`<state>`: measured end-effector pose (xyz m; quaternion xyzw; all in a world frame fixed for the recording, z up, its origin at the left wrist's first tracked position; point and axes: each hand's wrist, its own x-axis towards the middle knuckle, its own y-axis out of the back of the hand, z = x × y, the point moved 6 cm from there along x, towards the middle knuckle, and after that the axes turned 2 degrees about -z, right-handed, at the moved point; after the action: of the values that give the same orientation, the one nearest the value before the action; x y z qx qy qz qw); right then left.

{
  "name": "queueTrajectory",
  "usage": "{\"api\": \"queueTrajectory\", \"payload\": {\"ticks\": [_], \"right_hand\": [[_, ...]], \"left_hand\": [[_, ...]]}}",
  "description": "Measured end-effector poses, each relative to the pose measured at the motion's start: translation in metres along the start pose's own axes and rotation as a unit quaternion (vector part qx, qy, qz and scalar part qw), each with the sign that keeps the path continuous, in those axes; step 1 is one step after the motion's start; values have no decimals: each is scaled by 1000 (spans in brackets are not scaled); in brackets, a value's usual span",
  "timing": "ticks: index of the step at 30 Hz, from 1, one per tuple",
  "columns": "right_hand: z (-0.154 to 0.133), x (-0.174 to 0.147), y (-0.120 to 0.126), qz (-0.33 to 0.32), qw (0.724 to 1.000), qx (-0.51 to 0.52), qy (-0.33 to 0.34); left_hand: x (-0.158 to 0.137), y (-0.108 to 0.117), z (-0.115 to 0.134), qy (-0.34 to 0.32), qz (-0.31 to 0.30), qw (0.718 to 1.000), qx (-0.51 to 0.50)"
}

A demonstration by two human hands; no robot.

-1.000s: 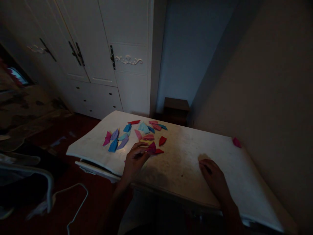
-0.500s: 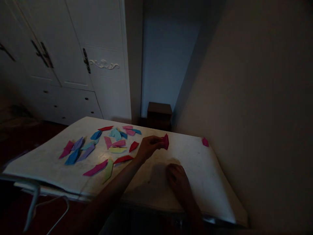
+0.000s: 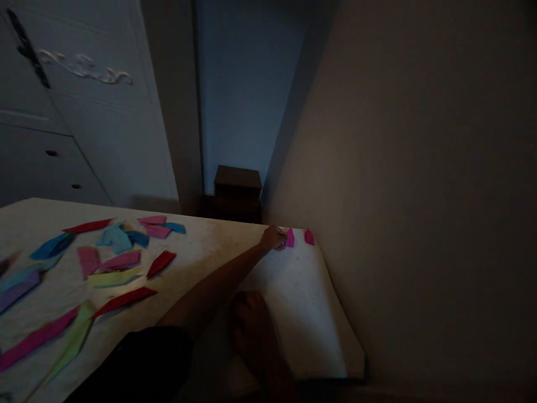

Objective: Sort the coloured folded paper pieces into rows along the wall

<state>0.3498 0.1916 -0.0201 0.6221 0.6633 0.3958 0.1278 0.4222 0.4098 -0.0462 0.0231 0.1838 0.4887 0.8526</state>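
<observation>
So I'm standing here watching, and the left hand [image 3: 273, 238] is stretched way out to the far right end of the tabletop [image 3: 302, 313]. Its fingers are pinched pretty much closed on a bright pink folded paper piece [image 3: 290, 237], right by the back edge. Can't tell from here if the paper's bottom is touching the surface or just above it. Just to the right of it, a small gap between them, a darker pink folded paper piece [image 3: 309, 237] sits at the corner by the wall [image 3: 403, 196].

The right hand [image 3: 254, 324] is much nearer the person, low over the tabletop and in deep shadow. The fingers look curled, but honestly it's too dark to say how far open they are or if there's anything in them.

Over on the left, well apart from both hands, there's a whole scatter of folded paper: a yellow strip [image 3: 114, 278], a small red piece [image 3: 161, 264], a long red piece [image 3: 125, 300] below that, a long magenta piece [image 3: 39, 338] next to a light green piece [image 3: 73, 338], plus a light blue piece [image 3: 114, 239] further back. White wardrobe [image 3: 100, 129] behind it all.
</observation>
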Motion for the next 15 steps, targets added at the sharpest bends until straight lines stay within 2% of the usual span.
{"api": "queueTrajectory", "payload": {"ticks": [3,6,11,15], "right_hand": [[8,-3,-7,7,1000,17,-22],[16,-5,-15,9,999,14,-40],[23,-9,-31,9,999,-18,-39],[25,-10,-38,6,998,-44,-35]], "left_hand": [[24,-13,5,3,-11,999,45],[38,-18,11,-7,5,997,81],[46,-20,13,-27,43,992,113],[50,-21,9,-33,49,992,114]]}}
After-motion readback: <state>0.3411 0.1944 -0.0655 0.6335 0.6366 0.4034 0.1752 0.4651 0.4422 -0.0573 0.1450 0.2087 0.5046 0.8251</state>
